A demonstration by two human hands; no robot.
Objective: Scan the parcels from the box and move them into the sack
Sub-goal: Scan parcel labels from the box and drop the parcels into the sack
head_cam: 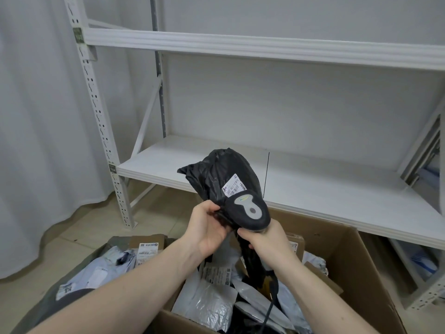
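Our left grip (207, 227) pinches the lower end of the black poly parcel (216, 179), which stands up toward 12 o'clock, long axis near vertical, label (233, 186) facing us. Our right grip (267, 239) wraps the barcode scanner (249, 209), its head touching the parcel just below the label. The sack (72, 273) lies at 8 o'clock, nearer our left hand; the cardboard box (337, 251) sits below. Both forearms reach forward, raised.

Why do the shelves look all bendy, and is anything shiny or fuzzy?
Head view: the wide lens bows the white shelf; light is soft, with faint shadows; the silver mailer in the cardboard box glints; the label on the black parcel is only partly readable; the frame edges look softer.
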